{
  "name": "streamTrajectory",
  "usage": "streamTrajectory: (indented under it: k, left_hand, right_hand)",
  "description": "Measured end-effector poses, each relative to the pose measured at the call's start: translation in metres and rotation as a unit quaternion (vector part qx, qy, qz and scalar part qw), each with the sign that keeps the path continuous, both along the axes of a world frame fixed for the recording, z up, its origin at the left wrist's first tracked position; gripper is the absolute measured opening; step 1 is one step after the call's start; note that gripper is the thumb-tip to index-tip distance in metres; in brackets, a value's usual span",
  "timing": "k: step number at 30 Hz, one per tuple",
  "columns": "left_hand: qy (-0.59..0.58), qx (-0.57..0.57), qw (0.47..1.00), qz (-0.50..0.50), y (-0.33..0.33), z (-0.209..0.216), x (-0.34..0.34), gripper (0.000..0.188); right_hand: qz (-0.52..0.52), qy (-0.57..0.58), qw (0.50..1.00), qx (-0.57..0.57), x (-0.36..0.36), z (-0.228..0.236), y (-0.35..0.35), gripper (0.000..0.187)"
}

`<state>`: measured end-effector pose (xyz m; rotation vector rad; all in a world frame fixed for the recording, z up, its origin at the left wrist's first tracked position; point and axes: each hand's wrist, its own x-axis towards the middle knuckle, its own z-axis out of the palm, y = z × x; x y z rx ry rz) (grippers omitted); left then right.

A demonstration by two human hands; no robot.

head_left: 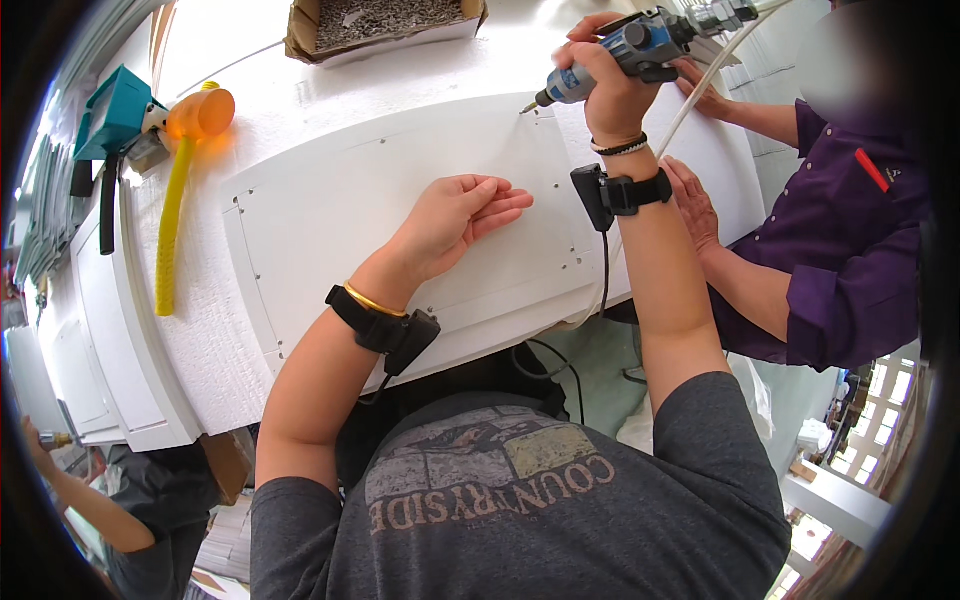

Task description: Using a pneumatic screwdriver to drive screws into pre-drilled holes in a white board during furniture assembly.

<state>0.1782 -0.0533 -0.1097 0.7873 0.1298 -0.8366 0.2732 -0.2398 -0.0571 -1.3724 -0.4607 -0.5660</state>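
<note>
A white panel with a raised rectangular sheet lies in front of me, small screws dotted along its edges. My right hand grips a blue and grey air screwdriver. Its bit points down at a screw spot near the panel's far right corner; whether it touches cannot be told. Over the middle of the panel, my left hand is cupped palm up. Its thumb presses on the forefinger, and what lies in it, if anything, is hidden.
An open cardboard box of screws stands at the far edge. An orange mallet with a yellow handle and a teal tool lie left. A co-worker's hand rests on the panel's right side. A pale hose runs past the screwdriver.
</note>
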Motion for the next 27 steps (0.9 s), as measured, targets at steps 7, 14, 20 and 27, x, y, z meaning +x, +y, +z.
streamTrajectory:
  k: [7,14,20,27]
  left_hand:
    - [-0.037,0.070,0.997,-0.013,-0.002,0.002,-0.002,0.032]
    - [0.005,0.014,1.000,0.006,-0.001,0.005,-0.003,0.027]
    - [-0.020,0.004,1.000,-0.007,-0.001,0.002,-0.006,0.022]
    - [-0.020,0.036,0.999,0.022,-0.006,0.001,-0.003,0.023]
  right_hand:
    - [-0.001,-0.014,0.999,-0.029,0.005,-0.001,0.011,0.012]
    - [0.001,0.014,0.998,-0.055,0.009,-0.003,0.014,0.004]
    - [0.000,0.006,0.998,-0.062,0.012,-0.007,0.008,0.006]
    - [-0.091,0.078,0.984,0.129,0.005,-0.002,-0.011,0.017]
